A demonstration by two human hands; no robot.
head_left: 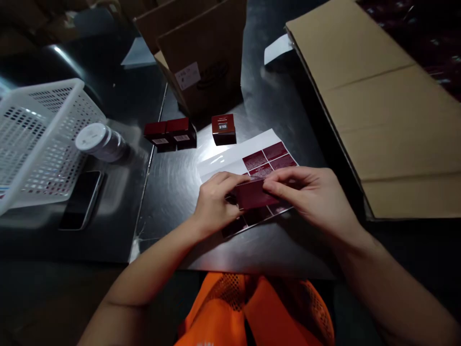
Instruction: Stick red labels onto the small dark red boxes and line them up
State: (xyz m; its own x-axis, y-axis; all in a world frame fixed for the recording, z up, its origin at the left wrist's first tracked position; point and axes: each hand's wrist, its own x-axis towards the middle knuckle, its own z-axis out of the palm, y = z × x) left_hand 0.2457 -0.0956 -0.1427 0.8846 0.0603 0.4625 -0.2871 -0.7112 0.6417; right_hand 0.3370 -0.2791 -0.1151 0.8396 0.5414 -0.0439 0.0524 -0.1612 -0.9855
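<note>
Both hands meet over a label sheet at a steel table

The table [162, 206] has a dull metal shine, brightest near the small boxes, and a seam [147, 175] runs across it. On the near part, right of the seam, lies a white sheet [230, 156] with rows of dark red labels [275, 151]. Just over it, a dark red piece [252, 193] sits between the hands; from here I cannot tell whether it is a box or a label. The left hand [216, 202] closes fingers and thumb around its left end, while the right hand [313, 197] pinches its right end.

Beyond the sheet stand a lone small box [223, 129] and, to its left, a touching pair of boxes [171, 132]. A cardboard box [209, 62] rises behind them. Left of the seam are a white plastic basket [81, 89], a lidded jar [103, 142] and a phone [81, 199]. A big carton [389, 120] fills the right side. Dimness swallows the room's far edges.
</note>
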